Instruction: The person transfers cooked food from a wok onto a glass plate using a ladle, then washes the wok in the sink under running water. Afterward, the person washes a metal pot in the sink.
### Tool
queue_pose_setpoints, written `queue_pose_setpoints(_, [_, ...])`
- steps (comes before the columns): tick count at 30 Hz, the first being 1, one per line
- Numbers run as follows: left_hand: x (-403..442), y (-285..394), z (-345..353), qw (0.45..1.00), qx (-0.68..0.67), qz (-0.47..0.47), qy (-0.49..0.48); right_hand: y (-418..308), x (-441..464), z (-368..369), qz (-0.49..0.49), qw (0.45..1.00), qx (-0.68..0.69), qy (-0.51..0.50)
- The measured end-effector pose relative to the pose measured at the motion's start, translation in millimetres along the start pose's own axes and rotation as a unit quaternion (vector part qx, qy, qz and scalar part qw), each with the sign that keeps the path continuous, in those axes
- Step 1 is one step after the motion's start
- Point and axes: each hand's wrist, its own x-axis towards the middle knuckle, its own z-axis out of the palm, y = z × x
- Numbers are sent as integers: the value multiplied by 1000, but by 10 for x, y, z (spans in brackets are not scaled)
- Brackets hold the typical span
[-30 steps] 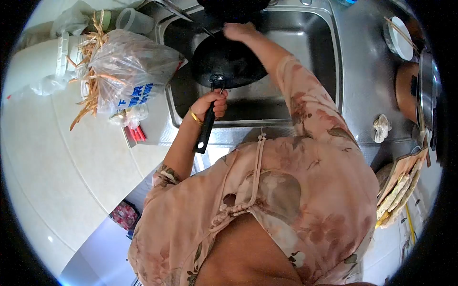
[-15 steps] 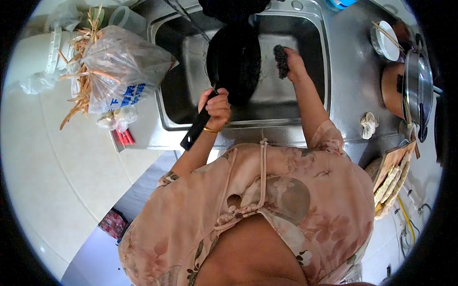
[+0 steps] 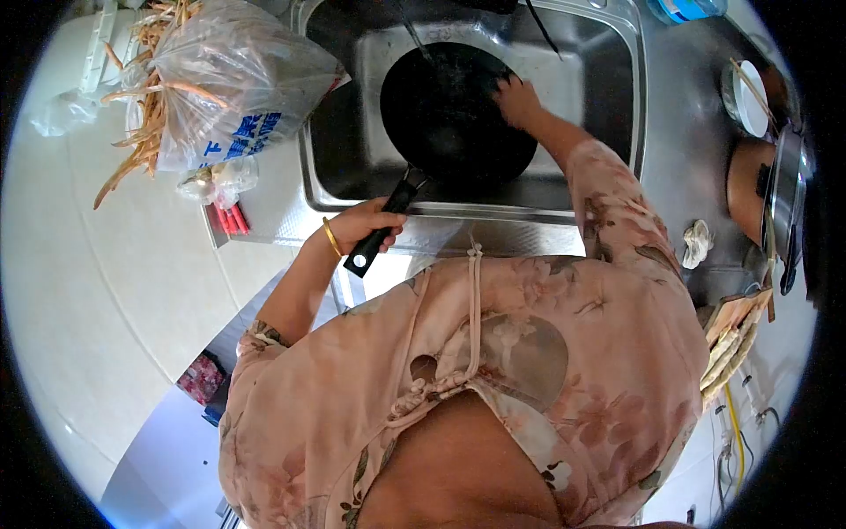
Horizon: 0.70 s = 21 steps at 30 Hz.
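Note:
A black wok (image 3: pixel 445 119) is tilted in the steel sink (image 3: pixel 608 115), its dark inside facing up. My left hand (image 3: pixel 366 224) is wrapped around the wok's black handle (image 3: pixel 382 231) near the sink's front edge. My right hand (image 3: pixel 518 101) reaches to the right side of the wok, fingers curled against its inner surface. The dark steel wool scrubber seen in that hand half a second ago barely stands out against the black wok. A thin stream of water (image 3: pixel 414 33) appears to fall at the wok's far edge.
Left of the sink lies a plastic bag (image 3: pixel 238 88) with dried, root-like pieces sticking out. Red-handled items (image 3: pixel 231 219) lie below it. On the right are a white bowl (image 3: pixel 752 99) with chopsticks, a pot with a glass lid (image 3: pixel 784 189) and a crumpled whitish item (image 3: pixel 697 244).
The wok has turned and tilted so its inside shows more, and its handle has come closer to my body. My right hand has moved left from beside the wok onto it.

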Motion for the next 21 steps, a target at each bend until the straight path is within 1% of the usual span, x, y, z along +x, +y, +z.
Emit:
queue_pose_setpoints(2, [61, -45, -79, 998, 63, -5, 2, -328, -222, 413, 21, 999, 15, -33])
queue_pose_setpoints(3, [77, 6, -51, 998, 54, -22, 14, -517, -329, 361, 31, 982, 159, -97])
queue_pose_setpoints(4, [115, 3, -80, 998, 60, -22, 7, -778, -374, 248, 43, 940, 300, -158])
queue_pose_setpoints(5, [149, -8, -117, 998, 66, -22, 2, -1002, -419, -85, 10, 889, 421, -183])
queue_pose_setpoints(6, [178, -15, -148, 997, 72, -23, -2, -1257, -358, -153, -35, 887, 454, -79])
queue_pose_setpoints(7, [195, -19, -139, 998, 65, -23, 9, -1426, -170, -216, -77, 871, 485, 11])
queue_pose_setpoints(8, [200, -21, -123, 995, 87, -25, 32, -1520, -22, -437, -101, 803, 558, 182])
queue_pose_setpoints(9, [202, -23, -99, 992, 109, -27, 54, -1543, 349, -465, -113, 768, 572, 264])
queue_pose_setpoints(10, [207, -30, -79, 988, 131, -30, 77, -1477, 647, -497, -95, 765, 553, 315])
queue_pose_setpoints(11, [223, -34, -73, 987, 134, -34, 78, -1332, 874, -500, -65, 800, 469, 367])
queue_pose_setpoints(12, [234, -32, -88, 989, 127, -29, 73, -1085, 965, -519, -30, 850, 314, 422])
queue_pose_setpoints(13, [233, -38, -107, 990, 119, -24, 68, -773, 952, -483, -5, 905, 201, 375])
queue_pose_setpoints(14, [221, -58, -127, 992, 110, -20, 63, -477, 962, -241, 42, 953, 86, 288])
queue_pose_setpoints(15, [227, -78, -141, 991, 111, -16, 72, -263, 817, -3, 52, 947, 25, 317])
queue_pose_setpoints(16, [221, -94, -154, 992, 106, -18, 68, -107, 645, 232, 27, 962, -42, 270])
queue_pose_setpoints(17, [228, -94, -157, 993, 101, -16, 62, -173, 324, 145, 30, 986, -84, 140])
queue_pose_setpoints(18, [239, -85, -153, 994, 96, -12, 55, -340, 170, 296, 81, 994, -23, 69])
queue_pose_setpoints(19, [227, -65, -140, 995, 90, -11, 46, -497, 25, 455, 134, 990, 39, -2])
queue_pose_setpoints(20, [218, -62, -134, 995, 88, -12, 41, -704, -147, 297, 84, 970, 161, -162])
queue_pose_setpoints(21, [210, -53, -136, 995, 87, -13, 37, -950, -132, 257, -25, 951, 220, -215])
